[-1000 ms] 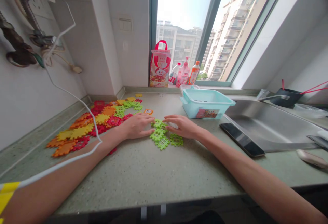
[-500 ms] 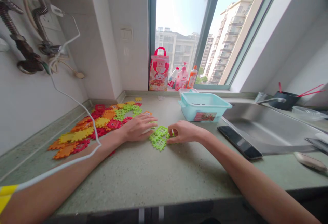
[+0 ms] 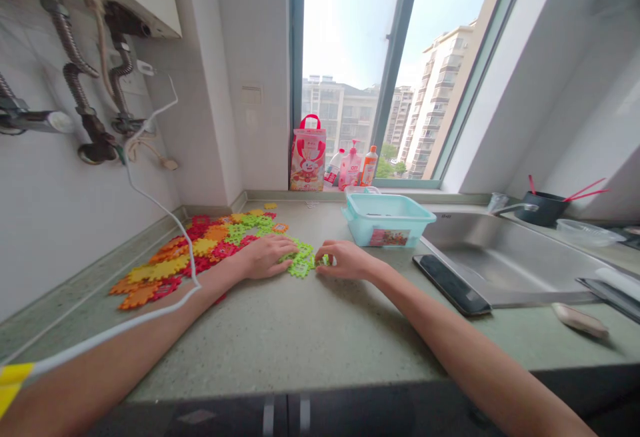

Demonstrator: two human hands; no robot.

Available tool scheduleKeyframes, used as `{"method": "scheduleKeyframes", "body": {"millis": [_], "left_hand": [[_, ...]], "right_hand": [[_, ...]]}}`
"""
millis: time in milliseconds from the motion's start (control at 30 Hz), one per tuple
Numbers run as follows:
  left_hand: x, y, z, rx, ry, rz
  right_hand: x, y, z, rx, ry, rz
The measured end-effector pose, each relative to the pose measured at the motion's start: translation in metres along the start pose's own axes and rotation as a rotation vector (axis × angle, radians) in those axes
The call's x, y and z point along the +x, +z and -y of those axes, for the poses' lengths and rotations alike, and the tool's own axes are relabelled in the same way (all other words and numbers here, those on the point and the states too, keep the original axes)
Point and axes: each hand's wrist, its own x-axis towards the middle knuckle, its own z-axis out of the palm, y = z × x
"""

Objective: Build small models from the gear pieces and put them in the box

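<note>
Several flat green plastic building pieces (image 3: 301, 265) with toothed edges and cut-out windows lie together on the counter between my hands. My left hand (image 3: 267, 257) rests low at their left side, fingers stretched out and fingertips touching them. From the right, my right hand (image 3: 346, 259) curls thumb and fingers around a green toothed piece (image 3: 324, 260), partly hidden by the fingers. Left of my left hand spreads a heap of red, orange, yellow and green toothed pieces (image 3: 203, 247), overlapping each other.
A light-blue plastic tub (image 3: 390, 218) stands behind my right hand. To its right are a black phone (image 3: 450, 283) and a steel sink (image 3: 500, 263). A white cable (image 3: 193, 270) hangs across my left forearm. Bottles (image 3: 351, 169) and a pink bag (image 3: 309, 157) line the windowsill.
The view has tilted up slightly, shifting the scene. Both hands stay at the green pieces, my right hand still closed at their right edge.
</note>
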Motion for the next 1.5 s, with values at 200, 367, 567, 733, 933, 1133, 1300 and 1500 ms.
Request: {"method": "scheduleKeyframes", "body": {"millis": [200, 367, 567, 733, 933, 1133, 1300, 1500], "left_hand": [[-0.002, 0.003, 0.0, -0.014, -0.06, -0.012], [-0.005, 0.008, 0.002, -0.026, -0.115, -0.021], [-0.004, 0.012, 0.003, -0.046, -0.118, -0.089], [0.0, 0.009, -0.002, -0.025, 0.035, -0.111], [0.004, 0.007, -0.007, -0.01, 0.108, -0.136], [0.004, 0.004, -0.01, -0.006, 0.106, -0.113], [0.005, 0.002, -0.014, 0.0, 0.096, -0.112], [0.005, 0.007, -0.013, -0.057, 0.019, -0.098]], "right_hand": [[0.004, 0.012, -0.015, 0.093, -0.06, -0.061], [0.007, 0.011, -0.027, 0.148, -0.088, -0.03], [0.002, 0.004, -0.042, -0.004, 0.018, -0.125], [0.003, 0.0, -0.04, -0.052, 0.028, -0.317], [0.007, 0.011, -0.03, 0.003, -0.024, -0.304], [0.008, 0.021, -0.024, 0.036, 0.009, -0.106], [0.009, 0.02, -0.023, 0.046, 0.012, -0.116], [0.01, 0.019, -0.022, 0.025, 0.044, -0.108]]}}
